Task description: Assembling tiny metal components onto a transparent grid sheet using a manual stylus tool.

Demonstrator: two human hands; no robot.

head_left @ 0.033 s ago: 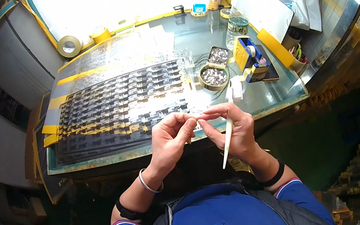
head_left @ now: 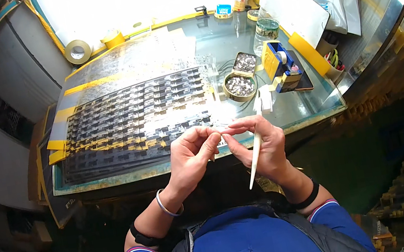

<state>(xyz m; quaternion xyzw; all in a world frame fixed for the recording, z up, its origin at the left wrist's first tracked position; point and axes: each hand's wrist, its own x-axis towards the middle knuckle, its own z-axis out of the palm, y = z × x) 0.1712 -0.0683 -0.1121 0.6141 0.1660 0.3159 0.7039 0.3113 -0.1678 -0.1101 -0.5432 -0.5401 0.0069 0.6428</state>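
Close to the table's front edge, my left hand [head_left: 190, 156] and my right hand [head_left: 265, 148] meet fingertip to fingertip. The left thumb and forefinger are pinched together; anything between them is too small to make out. A slim white tapered stick [head_left: 256, 158] rests in my right hand, its pointed end slanting down toward me. My right thumb and fingertips reach to the left fingertips. Just beyond my left hand lies a dark sheet [head_left: 131, 117] covered with rows of small black and clear pieces and yellow tape.
Behind my right hand stand a round tin of small flakes [head_left: 240, 86], its open lid [head_left: 244, 62] and a blue-yellow tape dispenser [head_left: 277, 62]. A clear bottle [head_left: 264, 27] is farther back. Tape rolls [head_left: 77, 52] lie along the back left of the glass tabletop [head_left: 315, 101].
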